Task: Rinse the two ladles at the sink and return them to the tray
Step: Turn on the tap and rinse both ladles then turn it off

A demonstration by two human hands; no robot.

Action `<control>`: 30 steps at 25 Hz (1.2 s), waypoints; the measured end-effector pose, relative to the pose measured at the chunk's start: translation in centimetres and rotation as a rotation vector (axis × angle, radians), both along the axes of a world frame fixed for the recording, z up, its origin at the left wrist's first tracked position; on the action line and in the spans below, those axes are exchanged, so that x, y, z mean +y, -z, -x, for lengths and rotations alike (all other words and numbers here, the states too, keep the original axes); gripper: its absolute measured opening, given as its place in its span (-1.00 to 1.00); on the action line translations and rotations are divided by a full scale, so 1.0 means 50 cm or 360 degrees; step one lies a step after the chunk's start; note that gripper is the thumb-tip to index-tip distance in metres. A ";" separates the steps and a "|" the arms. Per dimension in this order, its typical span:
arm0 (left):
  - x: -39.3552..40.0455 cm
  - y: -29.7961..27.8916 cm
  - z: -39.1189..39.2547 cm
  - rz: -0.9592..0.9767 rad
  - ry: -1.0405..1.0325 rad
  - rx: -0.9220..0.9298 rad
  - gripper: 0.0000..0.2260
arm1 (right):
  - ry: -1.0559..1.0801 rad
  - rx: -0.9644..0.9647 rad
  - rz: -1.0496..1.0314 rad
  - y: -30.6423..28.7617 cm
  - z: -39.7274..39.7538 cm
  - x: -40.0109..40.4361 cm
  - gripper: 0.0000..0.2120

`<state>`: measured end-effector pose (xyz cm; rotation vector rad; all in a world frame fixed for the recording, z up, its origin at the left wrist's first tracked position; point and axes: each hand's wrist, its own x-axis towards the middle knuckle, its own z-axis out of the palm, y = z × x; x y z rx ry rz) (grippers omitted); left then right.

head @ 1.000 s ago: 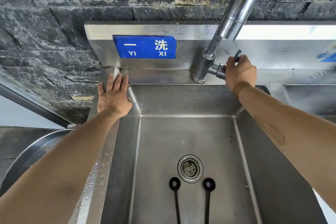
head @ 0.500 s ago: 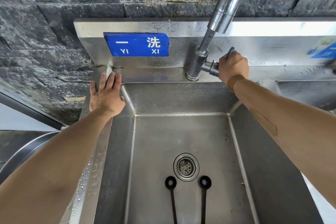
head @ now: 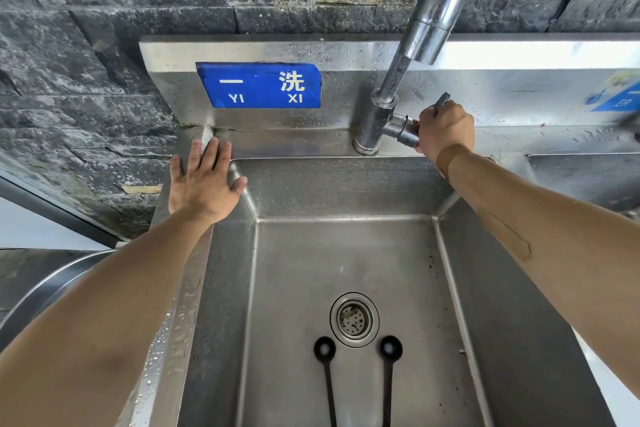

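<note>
Two black ladles lie side by side on the bottom of the steel sink (head: 349, 191), bowls toward the drain: the left ladle (head: 325, 357) and the right ladle (head: 389, 355). Their handles run off the bottom edge. My left hand (head: 202, 184) rests flat, fingers spread, on the sink's back left rim. My right hand (head: 445, 132) is closed around the tap handle (head: 441, 102) at the base of the faucet (head: 429, 38). No water is seen running. No tray is clearly in view.
A drain strainer (head: 354, 319) sits between the ladle bowls. A blue sign (head: 259, 85) is fixed on the backsplash. A second basin (head: 585, 177) adjoins at right. A round steel rim (head: 52, 284) shows at lower left. Dark stone wall behind.
My right hand has shifted slightly on the tap handle; the view drifted a little. My left hand stays on the rim and the ladles have not moved.
</note>
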<state>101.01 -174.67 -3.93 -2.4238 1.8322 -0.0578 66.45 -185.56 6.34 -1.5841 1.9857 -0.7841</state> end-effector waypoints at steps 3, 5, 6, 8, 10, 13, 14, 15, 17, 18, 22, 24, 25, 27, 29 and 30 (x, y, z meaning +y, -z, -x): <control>0.001 -0.004 0.001 0.0010 -0.0002 0.0001 -0.31 | 0.0012 -0.0038 -0.0019 0.001 -0.001 0.003 -0.72; 0.002 -0.006 0.002 0.0008 -0.0005 0.0008 -0.30 | 0.0029 -0.0074 -0.0018 0.004 0.001 0.004 -0.72; 0.002 -0.006 0.002 0.0010 -0.0004 0.0002 -0.30 | 0.0036 -0.0087 -0.0025 0.004 0.002 0.002 -0.72; 0.001 -0.007 0.003 0.0000 -0.0002 -0.0009 -0.29 | 0.0039 -0.0103 -0.0042 0.006 0.003 0.001 -0.72; 0.001 -0.006 0.003 0.0002 0.0002 -0.0006 -0.29 | 0.0049 -0.0128 -0.0041 0.008 0.004 0.002 -0.71; 0.001 -0.006 0.003 0.0000 -0.0001 -0.0004 -0.29 | 0.0064 -0.0143 -0.0021 0.012 0.006 0.001 -0.70; 0.002 -0.007 0.003 -0.0003 0.0000 -0.0005 -0.29 | 0.0062 -0.0138 -0.0019 0.014 0.007 0.000 -0.71; 0.002 -0.007 0.004 -0.0004 0.0003 -0.0007 -0.29 | 0.0058 -0.0137 -0.0020 0.015 0.007 -0.001 -0.72; 0.001 -0.007 0.004 -0.0002 0.0006 -0.0004 -0.28 | 0.0057 -0.0144 -0.0012 0.019 0.008 -0.001 -0.74; 0.001 -0.007 0.004 -0.0002 0.0005 -0.0006 -0.28 | 0.0064 -0.0150 -0.0004 0.021 0.008 -0.001 -0.74; 0.003 -0.006 0.003 -0.0007 0.0000 -0.0008 -0.28 | 0.0078 -0.0205 -0.0015 0.029 0.011 -0.001 -0.73; 0.003 -0.007 0.004 -0.0021 0.0001 -0.0013 -0.28 | 0.0088 -0.0274 -0.0029 0.032 0.011 0.004 -0.72; 0.005 -0.008 0.005 -0.0022 0.0004 -0.0006 -0.29 | 0.0088 -0.0330 -0.0037 0.034 0.010 0.012 -0.73; 0.013 -0.011 0.012 0.0021 0.0017 0.0026 -0.34 | 0.0081 -0.0416 -0.0072 0.045 0.009 0.036 -0.70; 0.031 -0.012 0.029 0.0068 0.0045 0.0026 -0.38 | 0.0081 -0.0460 -0.0148 0.070 0.010 0.070 -0.68; 0.047 -0.009 0.043 0.0072 0.0065 -0.0004 -0.40 | 0.0077 -0.0458 -0.0200 0.087 0.011 0.091 -0.70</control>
